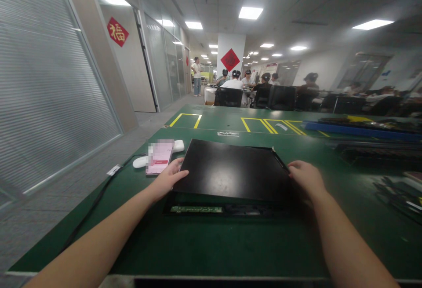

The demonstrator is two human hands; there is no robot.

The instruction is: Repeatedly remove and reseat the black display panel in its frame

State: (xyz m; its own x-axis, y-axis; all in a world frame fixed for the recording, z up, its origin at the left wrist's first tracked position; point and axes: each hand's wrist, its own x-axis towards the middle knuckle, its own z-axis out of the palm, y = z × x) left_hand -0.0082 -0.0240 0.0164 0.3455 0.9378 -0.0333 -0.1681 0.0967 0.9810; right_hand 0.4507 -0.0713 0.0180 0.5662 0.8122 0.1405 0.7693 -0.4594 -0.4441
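A thin black rectangular panel (227, 171), glossy like a display screen, is tilted above the green table between both hands. My left hand (173, 174) grips its left edge, thumb on top and fingers beneath. At the right edge, my right hand (306, 176) pinches the panel's side near a narrow dark strip along that edge. Below the panel's near edge lies a black frame (244, 211) with a strip of green circuit board (197, 209) in its left part. The panel hides most of this frame.
A phone (160, 158) lies left of the panel, beside a white mouse-shaped object (140, 162). A black cable (99, 195) runs along the table's left side. Blue trays (359, 130) and dark cables (395, 198) lie to the right. Several people sit at tables behind.
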